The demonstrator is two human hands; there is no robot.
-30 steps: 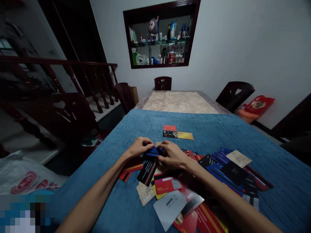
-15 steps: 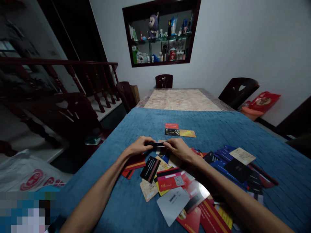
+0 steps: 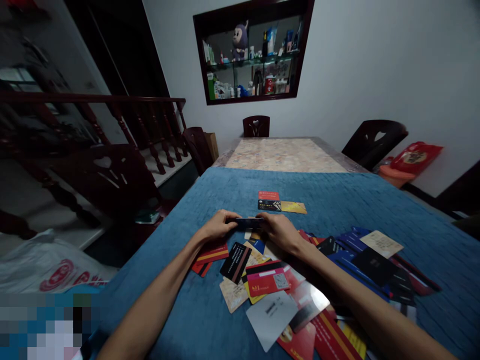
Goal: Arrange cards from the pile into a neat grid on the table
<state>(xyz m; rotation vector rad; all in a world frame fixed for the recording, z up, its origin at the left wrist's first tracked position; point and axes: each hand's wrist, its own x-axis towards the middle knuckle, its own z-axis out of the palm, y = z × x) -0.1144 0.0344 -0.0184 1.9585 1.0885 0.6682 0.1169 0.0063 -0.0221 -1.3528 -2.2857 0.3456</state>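
Held card: a dark card (image 3: 249, 221), raised just above the spread of cards, in front of the person at mid-table.
Long axis: runs left to right, across the person's front, seen nearly edge-on, so its face cannot be read.
Left hand (image 3: 218, 227): fingers curled in a narrow pinch on the card's left end.
Right hand (image 3: 279, 231): fingers closed in a like pinch on the card's right end.
Nearer hand: neither; the card spans the gap between the two, each hand at one end.
Direction from hands: the card lies at the fingertips, on the far side of both palms, away from the body.
Loose pile (image 3: 258, 280): many cards lying overlapped beneath and near of the hands, among them a black card (image 3: 235, 262), a red card (image 3: 267, 283) and a white card (image 3: 272, 319).
Right-side spread (image 3: 360, 255): dark blue and black cards fanned beside the right forearm, a pale card (image 3: 381, 243) on top.
Sorted row (image 3: 279, 202): a red, a black and a gold card laid flat together beyond the hands, apart from the pile.
Surface: blue cloth (image 3: 337, 200) over the table; bare tabletop (image 3: 283, 155) at the far end.
Surroundings: dark chairs (image 3: 371, 140) at the sides; wall shelf (image 3: 253, 55) behind.
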